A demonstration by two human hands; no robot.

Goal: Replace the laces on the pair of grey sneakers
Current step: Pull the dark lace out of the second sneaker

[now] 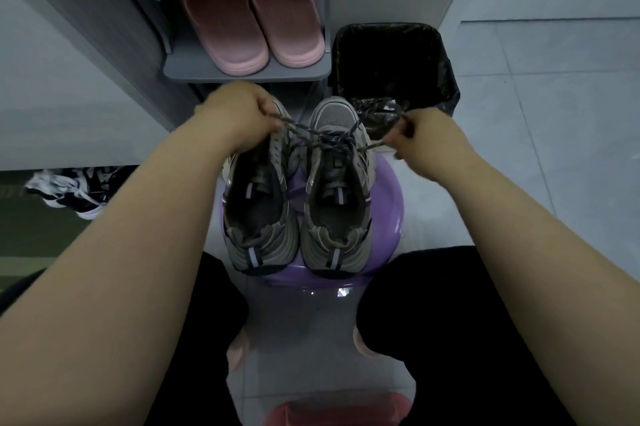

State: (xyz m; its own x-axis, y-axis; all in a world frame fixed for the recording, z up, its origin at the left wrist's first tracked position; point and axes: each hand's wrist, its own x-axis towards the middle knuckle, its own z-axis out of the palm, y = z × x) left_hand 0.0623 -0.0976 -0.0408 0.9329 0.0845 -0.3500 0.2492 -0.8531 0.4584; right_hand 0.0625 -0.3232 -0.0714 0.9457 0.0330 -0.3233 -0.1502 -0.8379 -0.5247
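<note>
Two grey sneakers stand side by side on a purple stool point(391, 214), heels toward me. The left sneaker point(258, 214) shows no lace in its upper eyelets. The right sneaker point(337, 197) carries a dark speckled lace point(329, 139) crossed over its forefoot. My left hand point(239, 117) pinches one end of that lace above the left sneaker's toe. My right hand point(419, 138) pinches the other end to the right of the shoe. The lace is stretched taut between both hands.
A grey shoe rack point(242, 73) right behind the stool holds pink slippers point(252, 9). A bin with a black liner point(394, 61) stands at the back right. A black-and-white shoe with white laces point(69, 190) lies on a green mat at the left. My knees flank the stool.
</note>
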